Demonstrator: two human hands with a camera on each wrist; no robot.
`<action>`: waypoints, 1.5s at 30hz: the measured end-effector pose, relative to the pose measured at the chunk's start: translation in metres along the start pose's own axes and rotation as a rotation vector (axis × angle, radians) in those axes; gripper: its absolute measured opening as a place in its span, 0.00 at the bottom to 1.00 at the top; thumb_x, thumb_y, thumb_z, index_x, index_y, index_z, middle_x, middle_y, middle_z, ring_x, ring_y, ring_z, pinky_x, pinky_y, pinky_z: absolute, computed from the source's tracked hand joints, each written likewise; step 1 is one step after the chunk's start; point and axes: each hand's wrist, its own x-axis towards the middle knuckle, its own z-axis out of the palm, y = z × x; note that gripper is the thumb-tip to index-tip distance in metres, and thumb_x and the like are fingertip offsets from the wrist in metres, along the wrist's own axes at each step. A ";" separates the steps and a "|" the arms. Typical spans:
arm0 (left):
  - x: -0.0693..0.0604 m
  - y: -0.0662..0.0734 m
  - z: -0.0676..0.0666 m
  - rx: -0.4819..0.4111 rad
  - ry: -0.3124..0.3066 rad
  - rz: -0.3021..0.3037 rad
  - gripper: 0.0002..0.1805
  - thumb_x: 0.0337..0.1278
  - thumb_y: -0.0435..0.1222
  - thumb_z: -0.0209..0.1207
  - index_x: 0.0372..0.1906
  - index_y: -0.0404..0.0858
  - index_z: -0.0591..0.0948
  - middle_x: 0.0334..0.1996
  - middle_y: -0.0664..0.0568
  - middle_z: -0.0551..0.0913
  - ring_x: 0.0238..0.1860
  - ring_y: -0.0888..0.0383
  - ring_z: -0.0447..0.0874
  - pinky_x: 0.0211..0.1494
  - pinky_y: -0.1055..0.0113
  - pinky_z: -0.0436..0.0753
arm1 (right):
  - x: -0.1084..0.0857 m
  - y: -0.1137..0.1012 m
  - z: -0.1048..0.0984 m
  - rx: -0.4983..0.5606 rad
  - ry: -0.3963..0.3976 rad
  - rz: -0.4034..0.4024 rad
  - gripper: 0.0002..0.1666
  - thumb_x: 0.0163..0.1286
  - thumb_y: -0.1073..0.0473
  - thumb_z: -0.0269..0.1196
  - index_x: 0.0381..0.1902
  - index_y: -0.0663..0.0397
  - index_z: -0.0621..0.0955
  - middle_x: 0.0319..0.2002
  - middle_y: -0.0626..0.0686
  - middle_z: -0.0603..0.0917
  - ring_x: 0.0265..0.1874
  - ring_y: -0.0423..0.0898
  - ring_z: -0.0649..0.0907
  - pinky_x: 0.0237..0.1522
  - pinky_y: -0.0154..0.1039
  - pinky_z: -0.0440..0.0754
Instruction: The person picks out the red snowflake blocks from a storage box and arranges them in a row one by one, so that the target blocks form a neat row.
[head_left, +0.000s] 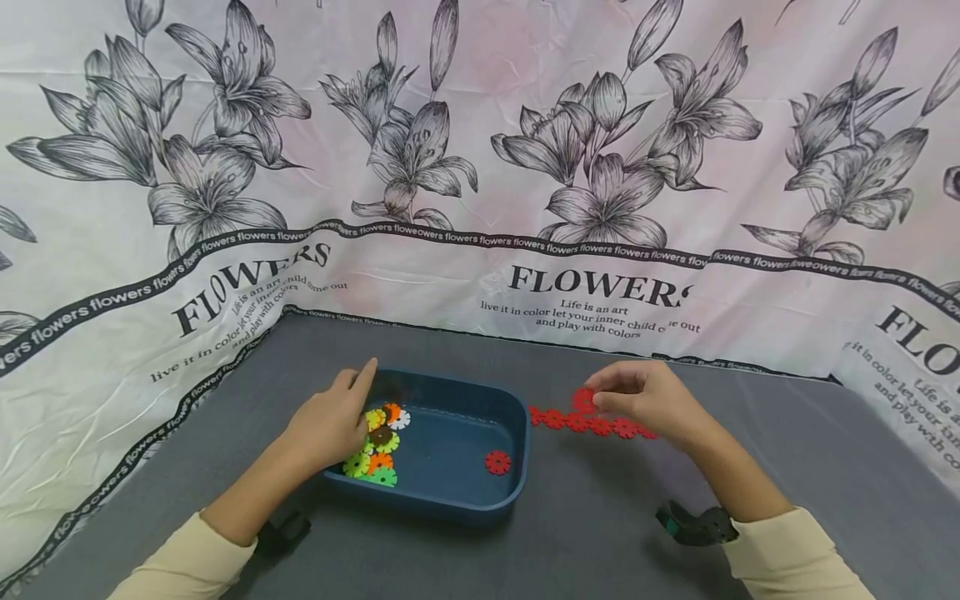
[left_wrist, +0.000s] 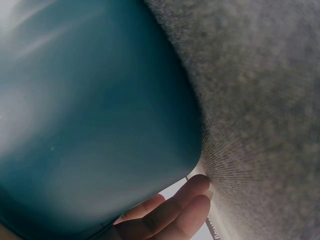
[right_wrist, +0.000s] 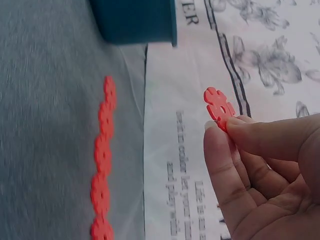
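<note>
A red notched disc (right_wrist: 219, 106), flower-shaped with a hole in its middle, is pinched between the thumb and fingertips of my right hand (head_left: 648, 398). It is held above a row of matching red discs (head_left: 577, 422) lying on the grey cloth. My left hand (head_left: 326, 425) grips the left end of a blue plastic bin (head_left: 442, 504). Fingers of that hand (left_wrist: 167, 217) lie along the bin's outer wall in the left wrist view. Inside the bin, yellow, green, orange, white and brown discs (head_left: 381, 457) are heaped at the left, and one red disc (head_left: 497, 462) lies at the right.
Grey cloth (head_left: 585, 533) covers the table. Behind it hangs a white curtain (head_left: 480, 183) printed with flowers and lettering. A dark wrist strap (head_left: 697, 525) hangs by the right sleeve. The row of red discs starts just right of the bin's wall.
</note>
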 end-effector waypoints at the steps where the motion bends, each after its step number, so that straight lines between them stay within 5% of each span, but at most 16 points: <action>1: 0.000 0.000 0.000 -0.001 -0.002 -0.001 0.40 0.60 0.28 0.58 0.77 0.29 0.56 0.62 0.29 0.69 0.14 0.57 0.63 0.19 0.64 0.65 | -0.002 0.001 -0.003 0.000 0.008 0.013 0.15 0.67 0.63 0.68 0.50 0.65 0.85 0.42 0.60 0.87 0.39 0.57 0.86 0.41 0.48 0.85; 15: 0.000 0.000 -0.001 0.004 0.000 0.008 0.40 0.61 0.28 0.57 0.77 0.29 0.56 0.62 0.29 0.69 0.14 0.57 0.63 0.19 0.64 0.65 | -0.021 0.038 -0.063 -0.153 0.063 0.142 0.19 0.71 0.63 0.63 0.55 0.69 0.81 0.47 0.60 0.86 0.42 0.52 0.87 0.44 0.48 0.83; 24: 0.000 0.000 -0.001 0.003 -0.003 -0.006 0.40 0.61 0.28 0.57 0.77 0.29 0.56 0.62 0.29 0.69 0.14 0.57 0.63 0.20 0.63 0.66 | -0.032 0.076 -0.095 -0.221 0.084 0.289 0.17 0.71 0.69 0.57 0.53 0.78 0.78 0.39 0.56 0.86 0.31 0.49 0.84 0.35 0.44 0.83; 35: 0.001 0.000 0.000 0.007 0.001 -0.007 0.41 0.60 0.28 0.58 0.77 0.29 0.56 0.62 0.29 0.69 0.14 0.57 0.63 0.20 0.64 0.66 | -0.038 0.106 -0.113 -0.204 0.054 0.408 0.18 0.63 0.74 0.54 0.49 0.81 0.78 0.39 0.57 0.83 0.34 0.47 0.80 0.34 0.41 0.85; 45: 0.000 0.000 -0.001 -0.003 0.004 0.000 0.40 0.61 0.27 0.58 0.77 0.29 0.57 0.62 0.29 0.69 0.14 0.57 0.63 0.19 0.64 0.66 | -0.036 0.108 -0.106 -0.236 0.040 0.379 0.17 0.63 0.73 0.56 0.49 0.78 0.80 0.39 0.56 0.83 0.34 0.47 0.80 0.33 0.41 0.84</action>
